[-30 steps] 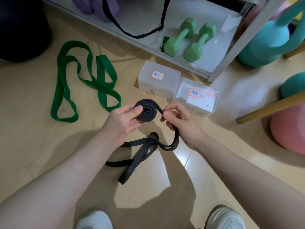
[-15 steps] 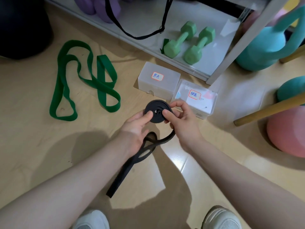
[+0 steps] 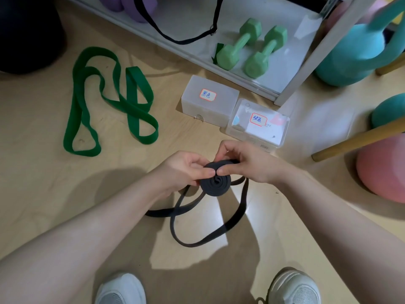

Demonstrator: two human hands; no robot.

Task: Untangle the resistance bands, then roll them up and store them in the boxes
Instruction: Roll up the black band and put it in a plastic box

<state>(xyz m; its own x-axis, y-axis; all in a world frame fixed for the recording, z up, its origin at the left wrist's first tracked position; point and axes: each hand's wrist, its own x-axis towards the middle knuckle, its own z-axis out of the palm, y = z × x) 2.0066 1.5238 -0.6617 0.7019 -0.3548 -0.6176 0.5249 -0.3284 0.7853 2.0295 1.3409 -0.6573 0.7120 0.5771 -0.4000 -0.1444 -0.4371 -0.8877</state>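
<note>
Your left hand (image 3: 186, 170) and right hand (image 3: 245, 163) both pinch the black band (image 3: 215, 185), thumbs meeting on top of the coil. The coil is thicker than a second ago, and the loose tail, then bunched under your wrists, now trails in an open loop on the floor toward your shoes. Rolling looks roughly half done. The green band (image 3: 109, 106) lies unrolled toward the floor's left side. The two boxes (image 3: 210, 106) sit closed just beyond your hands.

Home gym: dumbbells (image 3: 252, 48), kettlebell (image 3: 350, 53).
</note>
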